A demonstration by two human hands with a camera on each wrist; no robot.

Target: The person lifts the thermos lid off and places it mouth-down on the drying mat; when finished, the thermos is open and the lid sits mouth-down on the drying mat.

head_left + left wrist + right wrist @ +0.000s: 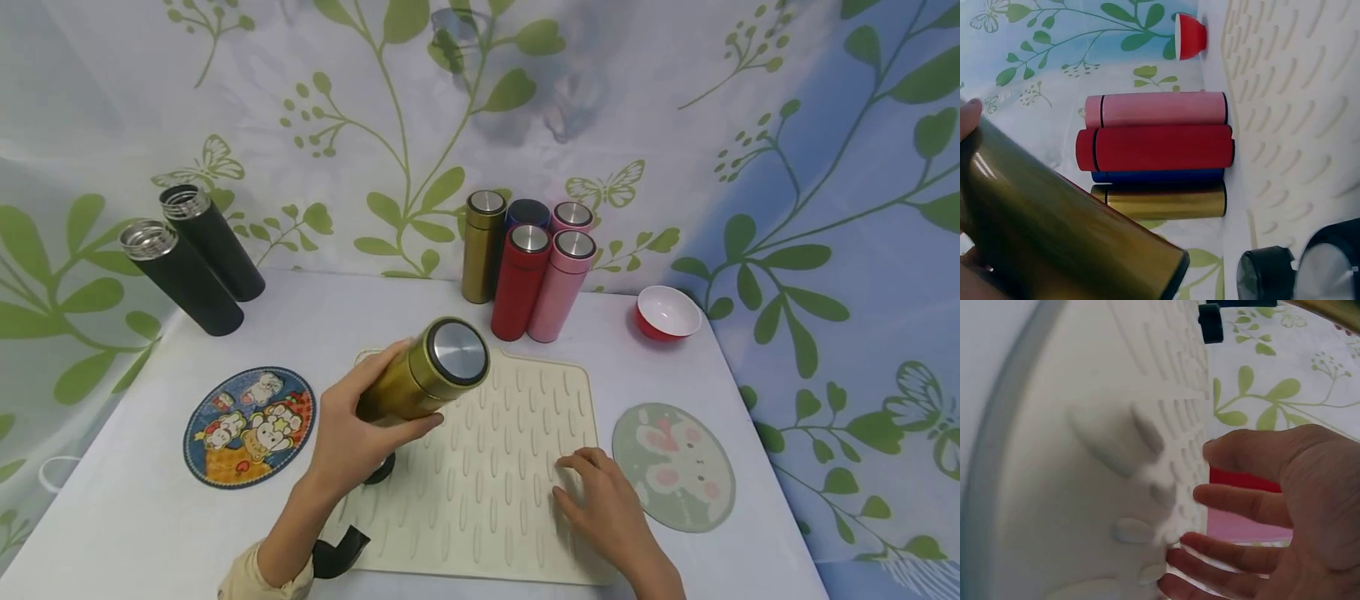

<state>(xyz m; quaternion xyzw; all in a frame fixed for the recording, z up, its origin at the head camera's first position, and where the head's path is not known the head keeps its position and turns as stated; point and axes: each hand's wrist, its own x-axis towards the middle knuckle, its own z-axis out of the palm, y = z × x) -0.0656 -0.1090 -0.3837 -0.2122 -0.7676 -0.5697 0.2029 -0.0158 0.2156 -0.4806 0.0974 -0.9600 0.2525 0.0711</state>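
My left hand [352,437] grips a gold thermos [411,382] around its body, raised over the cream ridged mat [480,508]. The flask leans, its silver-topped, black-rimmed lid facing up and to the right. Its lower end shows in the left wrist view. Near the left wrist a black lid [381,469] rests on the mat, partly hidden by the hand. In the left wrist view a black lid with a silver top [1325,272] also appears. My right hand [600,504] hovers low by the mat's right side, fingers loosely bent and spread, holding nothing.
Behind the mat stand a second gold thermos [480,258], a red one [517,287], a blue one [527,210] and two pink ones [558,292]. Two lidless black flasks [197,283] stand back left. A red bowl [667,315] and two round coasters [251,427] flank the mat.
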